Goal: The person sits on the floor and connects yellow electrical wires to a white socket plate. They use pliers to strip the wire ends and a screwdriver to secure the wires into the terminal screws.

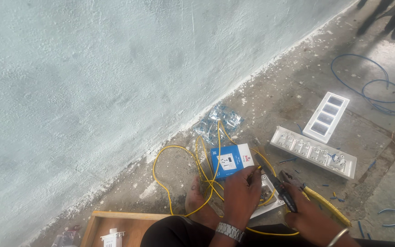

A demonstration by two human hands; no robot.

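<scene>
A: Where are the person's hands?

B: Both are low in the head view, above the concrete floor (pixel 270 103). The left hand (pixel 242 190) has its fingers drawn together, pinching the end of a yellow wire (pixel 174 148) near the fingertips. A metal watch (pixel 229 231) sits on that wrist.

A: And the right?

B: The right hand (pixel 309 217) is wrapped tight around the yellow handles of a pair of pliers (pixel 282 190). The dark nose of the pliers points toward the left fingertips and the wire end held there. A thin bangle (pixel 338 237) circles the right wrist.

A: Where does the wire run?

B: It loops in several coils across the floor, left of the hands, close to the pale blue wall (pixel 115 82). Some loops cross a blue-and-white socket box (pixel 232 161) lying just above the left hand. A white switch module (pixel 268 194) lies under the hands, partly hidden.

A: What else lies around?

B: A crumpled clear plastic wrapper (pixel 219 121) against the wall, a long white switch base (pixel 314 151) to the right, a white 4-window cover plate (pixel 326 116) just beyond it, and a blue wire (pixel 376 91) coiled farther off. A bare foot (pixel 195 201) rests beside the left hand, and a wooden box (pixel 115 224) sits at the bottom edge.
</scene>
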